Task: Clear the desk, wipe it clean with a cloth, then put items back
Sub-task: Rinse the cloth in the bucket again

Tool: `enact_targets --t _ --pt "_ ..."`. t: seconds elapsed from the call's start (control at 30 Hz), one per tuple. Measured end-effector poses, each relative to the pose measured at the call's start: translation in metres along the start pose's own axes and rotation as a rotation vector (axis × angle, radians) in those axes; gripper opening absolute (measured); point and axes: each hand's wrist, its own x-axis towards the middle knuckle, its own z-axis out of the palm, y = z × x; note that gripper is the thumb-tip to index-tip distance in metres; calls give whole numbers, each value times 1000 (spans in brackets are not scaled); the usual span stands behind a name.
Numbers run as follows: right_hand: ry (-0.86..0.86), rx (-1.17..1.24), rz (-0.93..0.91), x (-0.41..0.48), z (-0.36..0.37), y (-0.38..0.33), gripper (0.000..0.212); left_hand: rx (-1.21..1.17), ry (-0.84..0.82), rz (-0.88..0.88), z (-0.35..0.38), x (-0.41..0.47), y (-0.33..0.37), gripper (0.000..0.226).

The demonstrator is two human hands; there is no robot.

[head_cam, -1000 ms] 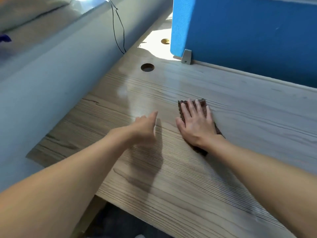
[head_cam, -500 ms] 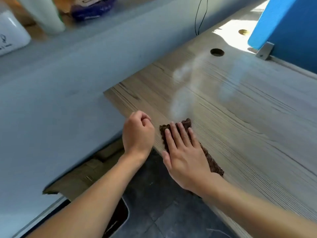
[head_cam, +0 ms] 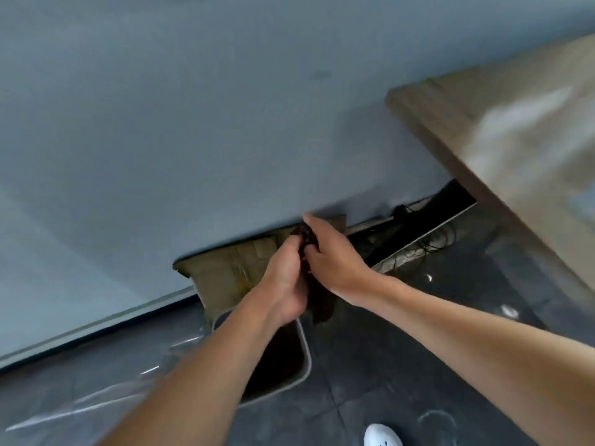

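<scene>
Grey partition point(head_cam: 193, 123) behind. Above the waste bin point(head_cam: 306, 358), left hand point(head_cam: 286, 278) and right hand point(head_cam: 335, 255) both pinch the hanging brown cloth point(head_cam: 322, 304). A loose grip could drop it in, and shaken dust may miss the bin.

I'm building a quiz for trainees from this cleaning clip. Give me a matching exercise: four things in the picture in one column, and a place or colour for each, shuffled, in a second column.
Things
1. cloth
2. desk
3. bin
4. shoe

Place or colour
A. on the dark floor, just below the hands
B. white, at the bottom edge
C. wood-grain, upper right
D. gripped between left hand and right hand

Pairs: 1-D, 2-C, 3-A, 4-B
</scene>
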Motion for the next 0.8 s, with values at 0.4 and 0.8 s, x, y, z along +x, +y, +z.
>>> enact_targets --t 0.4,0.8 --pt "-554 78 45 52 286 186 62 49 404 59 -232 146 -145 22" --pt "-680 -470 -109 120 376 270 22 330 551 136 -330 288 -207 25"
